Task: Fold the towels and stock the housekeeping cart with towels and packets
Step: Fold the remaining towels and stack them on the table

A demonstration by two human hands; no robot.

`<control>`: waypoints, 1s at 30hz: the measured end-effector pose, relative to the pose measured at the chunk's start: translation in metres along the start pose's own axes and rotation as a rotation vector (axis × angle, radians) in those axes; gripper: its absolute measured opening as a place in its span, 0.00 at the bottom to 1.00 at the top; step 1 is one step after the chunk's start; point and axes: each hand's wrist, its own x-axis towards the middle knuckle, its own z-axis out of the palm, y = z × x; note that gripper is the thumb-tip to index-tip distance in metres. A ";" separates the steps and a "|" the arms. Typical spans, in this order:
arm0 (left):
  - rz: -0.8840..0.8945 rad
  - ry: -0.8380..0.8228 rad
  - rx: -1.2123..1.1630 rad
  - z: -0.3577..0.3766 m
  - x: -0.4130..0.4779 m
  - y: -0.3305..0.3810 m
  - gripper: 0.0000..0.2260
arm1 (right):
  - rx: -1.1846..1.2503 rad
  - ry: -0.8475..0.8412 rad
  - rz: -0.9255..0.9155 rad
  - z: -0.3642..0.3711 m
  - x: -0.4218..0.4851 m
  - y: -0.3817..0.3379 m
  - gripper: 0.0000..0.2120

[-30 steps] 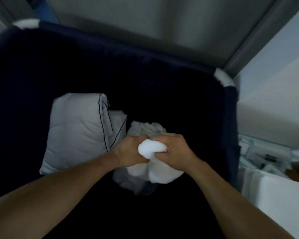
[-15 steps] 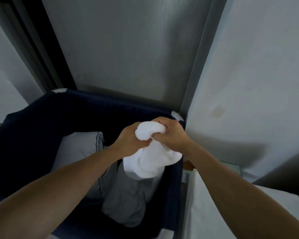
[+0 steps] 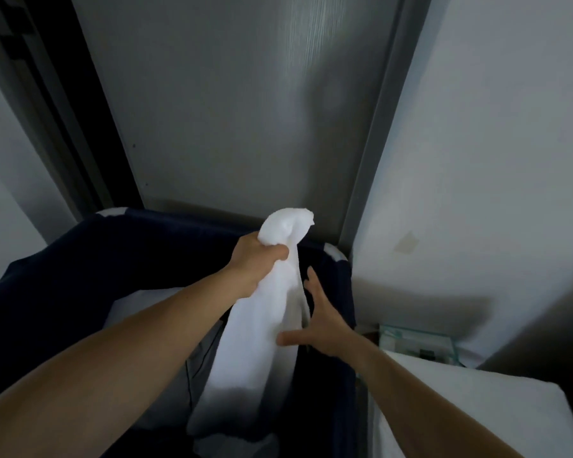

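A navy fabric bin (image 3: 80,276) fills the lower left, its far rim close against a grey door panel (image 3: 245,110). A metal door frame (image 3: 376,153) rises just beside the bin's far right corner, with a white wall (image 3: 493,160) to the right of it. A flat white surface (image 3: 477,408) lies along the bin's right side. Behind it sits a clear box (image 3: 417,347) whose contents are too blurred to tell. Inside the bin, pale linen (image 3: 136,302) shows above the left forearm, and grey cloth (image 3: 242,441) lies low down in shadow.

The white towel (image 3: 255,342) hangs as a long bunched column over the right part of the bin, its top above the rim and its lower end down inside.

The left grip (image 3: 258,256) is closed round the towel near its top, with a tuft of cloth standing out above the fist. The right grip (image 3: 325,322) is open, fingers straight and spread, palm turned toward the towel. Its thumb lies across the towel's front about midway down and its fingers are at the right edge. Whether they press on the cloth I cannot tell. Both bare forearms reach in from the lower edge.
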 end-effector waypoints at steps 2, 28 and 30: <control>-0.042 -0.023 -0.092 -0.003 0.003 0.017 0.10 | 0.079 0.015 -0.055 0.024 0.008 -0.003 0.66; 0.516 -0.287 -0.439 0.059 -0.089 0.242 0.10 | 0.057 1.143 -0.303 -0.222 -0.130 -0.196 0.09; 0.568 -0.318 -0.461 0.080 -0.113 0.265 0.08 | 0.059 1.174 -0.334 -0.245 -0.161 -0.202 0.06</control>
